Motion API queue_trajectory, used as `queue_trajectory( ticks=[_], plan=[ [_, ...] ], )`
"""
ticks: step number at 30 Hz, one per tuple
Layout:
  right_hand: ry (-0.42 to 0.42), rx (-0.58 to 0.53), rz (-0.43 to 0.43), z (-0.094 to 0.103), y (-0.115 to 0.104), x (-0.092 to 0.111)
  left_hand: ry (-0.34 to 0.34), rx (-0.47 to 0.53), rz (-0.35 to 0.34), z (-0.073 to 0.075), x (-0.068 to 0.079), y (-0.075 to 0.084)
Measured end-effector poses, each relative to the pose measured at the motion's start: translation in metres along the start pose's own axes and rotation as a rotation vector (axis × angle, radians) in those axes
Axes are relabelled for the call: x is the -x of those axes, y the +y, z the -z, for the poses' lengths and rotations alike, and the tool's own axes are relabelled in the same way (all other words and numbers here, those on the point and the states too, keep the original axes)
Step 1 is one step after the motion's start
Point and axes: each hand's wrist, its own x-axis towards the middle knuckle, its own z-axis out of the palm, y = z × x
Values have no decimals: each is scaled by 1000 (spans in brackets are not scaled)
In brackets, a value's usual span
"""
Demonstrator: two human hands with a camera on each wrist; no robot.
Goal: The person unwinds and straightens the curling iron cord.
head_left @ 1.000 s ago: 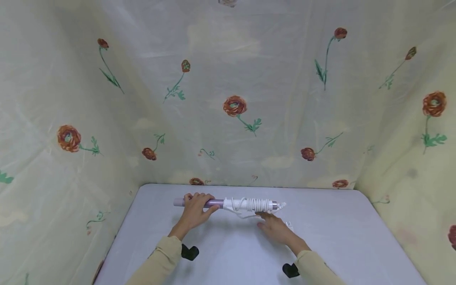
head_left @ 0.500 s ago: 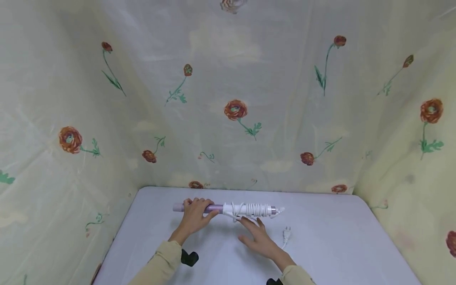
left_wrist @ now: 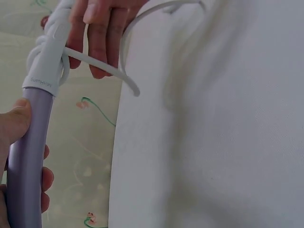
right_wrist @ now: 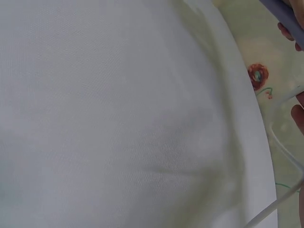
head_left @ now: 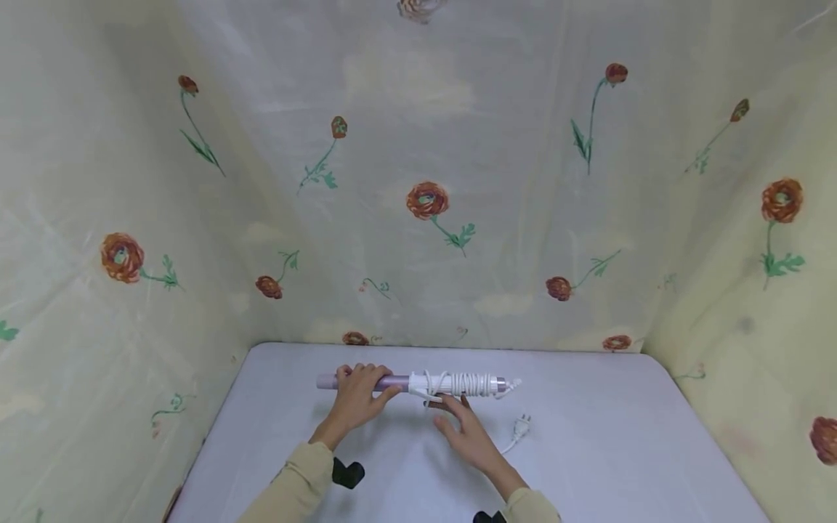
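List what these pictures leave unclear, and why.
Head: part of the white cord from the plug, hidden by the right hand.
Left wrist: purple rod, lower end cut off by bottom edge.
Right wrist: whether that hand pinches the cord; right edge cuts it off.

In the head view, the left hand (head_left: 356,398) covers a stretch of the wand's purple barrel (head_left: 395,383), the white cord (head_left: 474,385) from the plug (head_left: 521,428) vanishes behind the right hand (head_left: 466,437), and the bottom edge trims both sleeves (head_left: 290,483). The left wrist view crops the barrel below, blurs a beige band (left_wrist: 178,118), and shows collar lettering (left_wrist: 41,80) too small to read surely. At the right wrist view's edge, only slivers of right-hand fingers remain, their meeting with the cord cut off.
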Motion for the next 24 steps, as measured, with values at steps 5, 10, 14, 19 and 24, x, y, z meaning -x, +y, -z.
queue_trajectory(
  ticks=[5,10,14,19,24],
  plan=[
    [22,20,-61,1,-2,-3,8,14,-12,1,-1,0],
    [21,-39,-134,-1,-2,-3,32,-9,-40,1,-2,2],
    [61,-83,-128,-3,-4,-2,38,-4,-38,3,-2,4],
    [187,-147,-128,-4,-8,0,18,-9,-6,6,-2,5],
    [274,-151,-148,1,-25,3,-1,-3,11,7,0,3]
  ],
)
